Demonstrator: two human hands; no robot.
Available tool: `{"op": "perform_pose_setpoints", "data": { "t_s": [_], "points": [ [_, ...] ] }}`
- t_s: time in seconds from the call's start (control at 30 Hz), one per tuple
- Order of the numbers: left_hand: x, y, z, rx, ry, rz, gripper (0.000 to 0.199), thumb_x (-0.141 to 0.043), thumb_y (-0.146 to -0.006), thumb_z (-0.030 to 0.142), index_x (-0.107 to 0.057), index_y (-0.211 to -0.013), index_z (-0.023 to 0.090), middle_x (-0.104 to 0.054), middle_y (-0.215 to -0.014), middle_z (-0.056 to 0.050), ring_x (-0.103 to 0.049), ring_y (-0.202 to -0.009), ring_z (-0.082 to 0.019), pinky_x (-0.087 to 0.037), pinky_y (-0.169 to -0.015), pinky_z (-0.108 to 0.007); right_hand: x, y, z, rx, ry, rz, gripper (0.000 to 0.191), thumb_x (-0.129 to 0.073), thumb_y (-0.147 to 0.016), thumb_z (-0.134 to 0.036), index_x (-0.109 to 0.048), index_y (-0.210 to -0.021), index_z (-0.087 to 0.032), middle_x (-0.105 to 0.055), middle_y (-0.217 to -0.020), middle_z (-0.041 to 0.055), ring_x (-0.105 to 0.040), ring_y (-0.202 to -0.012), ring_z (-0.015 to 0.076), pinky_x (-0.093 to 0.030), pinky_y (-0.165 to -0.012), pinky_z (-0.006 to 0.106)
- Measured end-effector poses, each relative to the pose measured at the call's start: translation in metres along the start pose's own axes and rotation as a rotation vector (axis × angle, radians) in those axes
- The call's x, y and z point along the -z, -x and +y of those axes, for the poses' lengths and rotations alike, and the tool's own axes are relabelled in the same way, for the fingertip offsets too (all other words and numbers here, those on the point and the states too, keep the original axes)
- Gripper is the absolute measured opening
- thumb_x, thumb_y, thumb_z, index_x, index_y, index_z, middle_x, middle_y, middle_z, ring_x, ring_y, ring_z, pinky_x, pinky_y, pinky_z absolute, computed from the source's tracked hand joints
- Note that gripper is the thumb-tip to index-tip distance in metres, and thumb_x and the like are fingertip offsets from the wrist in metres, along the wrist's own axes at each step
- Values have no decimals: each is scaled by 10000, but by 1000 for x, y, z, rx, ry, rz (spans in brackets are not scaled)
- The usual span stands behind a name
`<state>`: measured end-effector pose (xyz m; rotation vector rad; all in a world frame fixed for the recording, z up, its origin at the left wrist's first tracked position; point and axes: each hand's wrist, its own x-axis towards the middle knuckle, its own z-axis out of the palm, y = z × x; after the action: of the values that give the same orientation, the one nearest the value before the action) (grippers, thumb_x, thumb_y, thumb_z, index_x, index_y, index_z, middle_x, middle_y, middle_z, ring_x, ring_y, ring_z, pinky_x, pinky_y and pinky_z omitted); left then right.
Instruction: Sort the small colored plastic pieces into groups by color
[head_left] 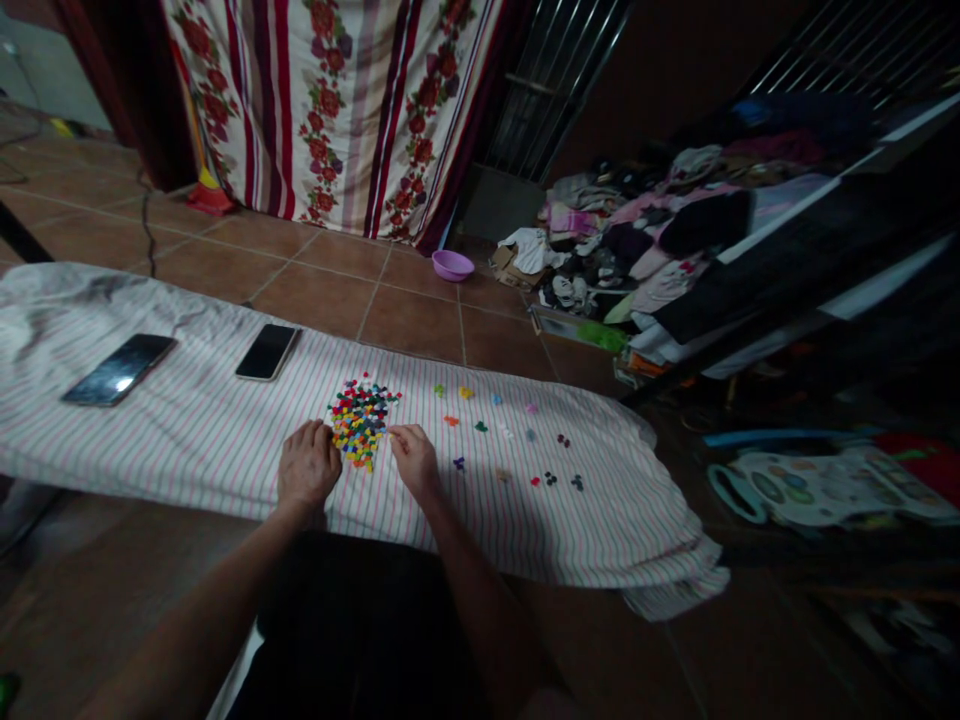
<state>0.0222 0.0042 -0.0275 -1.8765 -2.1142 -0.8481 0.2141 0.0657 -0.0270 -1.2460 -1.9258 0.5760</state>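
Observation:
A heap of small multicoloured beads or bricks [361, 418], too small to tell which, lies on the striped cloth [247, 440]. At its left edge rests my left hand [309, 463], its fingers curled and their tips hidden. On the heap's right side my right hand [415, 462] pinches with thumb and forefinger; whatever is between the tips is too small to name. Further right, little same-coloured groups lie spaced apart, among them a yellow group [465, 393], an orange group [451, 421], a purple group [459, 464] and a dark group [550, 479].
Two phones, a larger phone [120, 370] and a smaller phone [268, 352], lie on the cloth's left part. Beyond the cloth's far edge are a tiled floor [322, 280], a purple basin [452, 265] and a pile of clothes [630, 225]. A flowered curtain [360, 120] hangs behind.

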Motion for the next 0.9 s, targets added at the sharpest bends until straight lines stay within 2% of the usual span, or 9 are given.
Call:
{"op": "perform_pose_setpoints", "data": {
  "t_s": [0.23,0.6,0.9],
  "points": [
    [-2,0,-1,3,16,1,258,-428,-859,226,-590,-1045,149,-625,-1163,-148,-533,-1140,-274,-395,-971,-428,-20,-15,-4,19,141,-88,260,-556,-831,-137,-714,-990,-269,-609,-929,34,-603,-866,170,-504,-810,279],
    [-1,0,0,7,20,10,266,-425,-854,222,-593,-1047,153,-627,-1156,-149,-532,-1146,-281,-393,-974,-436,-21,-15,-8,60,223,-133,256,-545,-826,-100,-669,-978,-264,-588,-949,41,-576,-936,195,-483,-869,329],
    [-1,0,0,26,45,0,262,-426,-858,226,-594,-1044,149,-624,-1168,-152,-521,-1163,-282,-381,-991,-434,-21,-6,-5,88,136,-48,146,-523,-861,-137,-617,-911,-236,-602,-929,39,-576,-931,187,-485,-855,315]
  ]
}}
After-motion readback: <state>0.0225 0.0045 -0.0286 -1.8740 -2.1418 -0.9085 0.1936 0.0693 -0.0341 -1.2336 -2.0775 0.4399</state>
